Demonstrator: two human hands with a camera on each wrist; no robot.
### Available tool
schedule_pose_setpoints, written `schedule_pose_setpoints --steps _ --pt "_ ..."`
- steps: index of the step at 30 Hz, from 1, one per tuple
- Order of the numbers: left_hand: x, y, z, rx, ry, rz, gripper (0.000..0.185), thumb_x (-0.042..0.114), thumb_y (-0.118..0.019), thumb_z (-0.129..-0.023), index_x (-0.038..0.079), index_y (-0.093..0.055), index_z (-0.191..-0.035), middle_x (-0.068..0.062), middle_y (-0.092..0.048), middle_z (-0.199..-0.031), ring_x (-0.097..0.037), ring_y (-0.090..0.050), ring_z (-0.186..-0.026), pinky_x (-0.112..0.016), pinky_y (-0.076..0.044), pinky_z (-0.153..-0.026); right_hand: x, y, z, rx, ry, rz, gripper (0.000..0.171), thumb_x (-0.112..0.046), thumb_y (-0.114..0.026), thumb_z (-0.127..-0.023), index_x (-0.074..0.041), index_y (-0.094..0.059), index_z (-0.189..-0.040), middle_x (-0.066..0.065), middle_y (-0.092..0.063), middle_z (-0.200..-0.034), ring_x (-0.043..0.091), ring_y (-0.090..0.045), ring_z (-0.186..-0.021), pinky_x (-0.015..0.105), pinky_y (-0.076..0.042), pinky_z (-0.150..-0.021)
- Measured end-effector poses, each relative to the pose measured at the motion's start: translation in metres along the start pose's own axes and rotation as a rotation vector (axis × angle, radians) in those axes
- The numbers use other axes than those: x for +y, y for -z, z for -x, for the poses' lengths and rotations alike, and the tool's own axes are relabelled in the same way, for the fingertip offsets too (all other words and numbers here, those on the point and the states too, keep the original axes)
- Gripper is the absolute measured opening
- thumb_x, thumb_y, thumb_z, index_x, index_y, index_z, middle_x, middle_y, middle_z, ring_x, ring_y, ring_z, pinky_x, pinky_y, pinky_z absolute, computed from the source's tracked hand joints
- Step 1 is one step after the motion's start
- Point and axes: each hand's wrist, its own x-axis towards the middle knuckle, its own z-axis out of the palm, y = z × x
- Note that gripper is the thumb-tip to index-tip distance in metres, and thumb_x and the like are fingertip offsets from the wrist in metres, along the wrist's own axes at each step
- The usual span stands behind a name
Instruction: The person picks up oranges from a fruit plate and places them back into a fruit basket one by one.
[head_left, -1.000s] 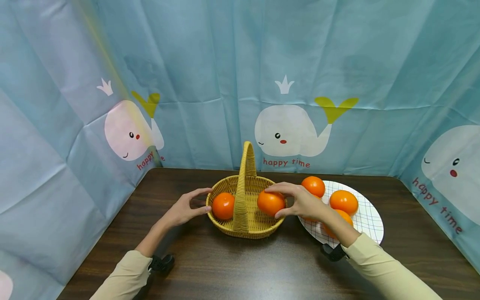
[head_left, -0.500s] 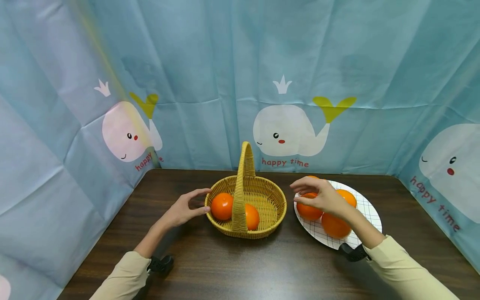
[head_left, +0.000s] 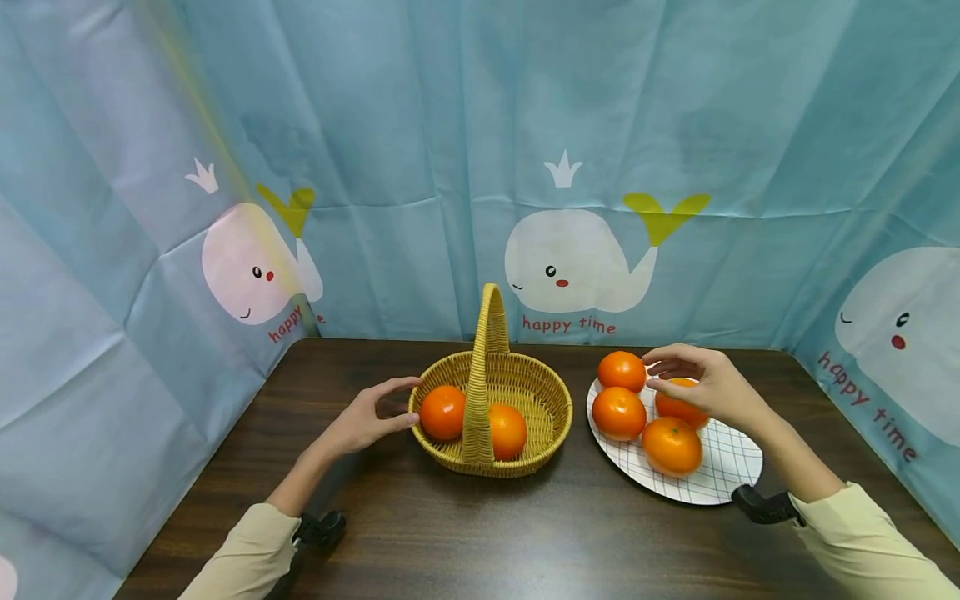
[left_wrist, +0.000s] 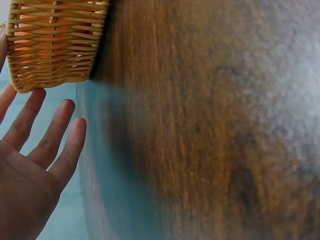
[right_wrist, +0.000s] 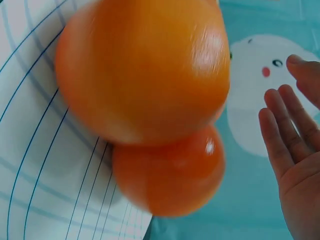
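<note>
A woven basket (head_left: 557, 414) with a tall handle (head_left: 489, 350) stands mid-table and holds two oranges (head_left: 442, 412) (head_left: 508, 431). My left hand (head_left: 386, 410) rests with straight fingers against its left rim; the left wrist view shows those fingers (left_wrist: 47, 142) beside the basket wall (left_wrist: 50, 45). Right of the basket lies a white checked plate (head_left: 723, 477) with several oranges (head_left: 618, 412). My right hand (head_left: 693, 379) hovers, empty, over the far-right orange (head_left: 675, 408). In the right wrist view its fingers (right_wrist: 285, 135) are straight and apart from the blurred oranges (right_wrist: 145, 70).
The dark wooden table (head_left: 480, 533) is closed in at the back and on both sides by a blue whale-print curtain (head_left: 570, 167). Bare tabletop lies in front of the basket and plate. Black wrist straps (head_left: 761, 504) show at both sleeves.
My right hand let go of an orange into the basket, then moved right across the plate to its far-right orange. The left hand and basket have stayed put.
</note>
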Motion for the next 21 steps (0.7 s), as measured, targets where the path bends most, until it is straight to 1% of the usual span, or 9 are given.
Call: schedule_pose_setpoints --steps 6,10,15,21 --pt "0.001 0.000 0.000 0.003 -0.005 -0.007 0.058 0.014 -0.074 -0.095 0.002 -0.051 -0.147 -0.019 -0.051 -0.146 -0.046 -0.056 -0.120 -0.061 -0.047 -0.097 0.007 0.012 0.010 0.022 -0.040 0.029 0.036 0.005 -0.078 -0.087 -0.004 -0.069 -0.120 0.010 -0.070 -0.110 0.017 -0.070 -0.093 0.021 -0.056 -0.078" --pt "0.001 0.000 0.000 0.003 -0.011 -0.009 0.057 0.014 -0.074 -0.095 0.002 -0.051 -0.147 -0.019 -0.051 -0.146 -0.046 -0.056 -0.121 -0.061 -0.047 -0.097 0.014 0.018 0.019 0.041 -0.059 0.063 0.036 0.006 -0.078 -0.086 -0.002 -0.069 -0.120 0.010 -0.070 -0.110 0.015 -0.070 -0.092 0.017 -0.055 -0.079" --pt "0.000 0.000 0.000 0.005 -0.008 -0.008 0.058 0.014 -0.075 -0.095 0.003 -0.052 -0.147 -0.019 -0.051 -0.146 -0.045 -0.056 -0.121 -0.058 -0.048 -0.097 0.021 0.026 0.031 0.050 -0.089 0.077 0.033 0.004 -0.077 -0.088 0.001 -0.068 -0.120 0.012 -0.070 -0.110 0.012 -0.070 -0.092 0.017 -0.055 -0.078" --pt "-0.001 0.000 0.000 0.004 0.001 -0.004 0.058 0.015 -0.075 -0.095 0.004 -0.052 -0.147 -0.019 -0.051 -0.147 -0.045 -0.057 -0.120 -0.057 -0.049 -0.097 0.032 0.032 0.040 0.055 -0.103 0.099 0.034 0.006 -0.077 -0.087 0.003 -0.067 -0.120 0.009 -0.070 -0.109 0.010 -0.070 -0.092 0.016 -0.055 -0.077"
